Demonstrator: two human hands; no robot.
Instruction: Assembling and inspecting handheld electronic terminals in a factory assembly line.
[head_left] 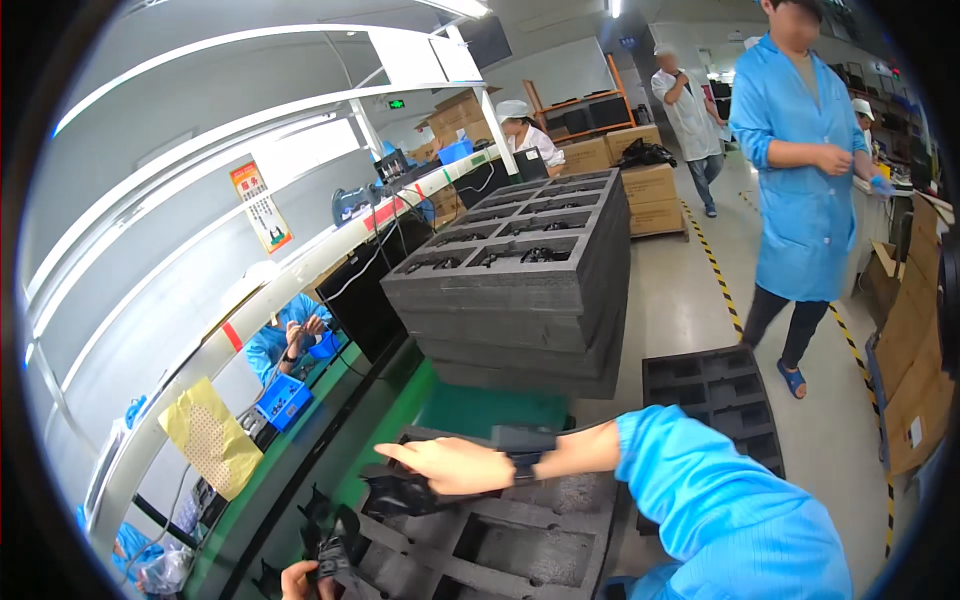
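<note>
My right hand [455, 468] reaches in from the right in a blue sleeve, its index finger stretched out. Beneath its palm and curled fingers is a black molded part [398, 494], just over the near dark grey foam tray [545, 515]. That tray has rectangular pockets; the large one by my wrist shows a bare bottom. At the lower edge, only part of my left hand [298, 580] shows, closed on another black part [338, 562] with a strap-like shape. More dark parts [315, 510] lie beside it along the tray's left side; their exact kind cannot be made out.
A tall stack of foam trays [500, 310] stands ahead, black parts in its top pockets. Left runs a green conveyor belt [335, 405] with a blue bin [284, 402] beyond. Another foam tray [715, 385] is low at right. A person in blue [800, 180] stands in the aisle.
</note>
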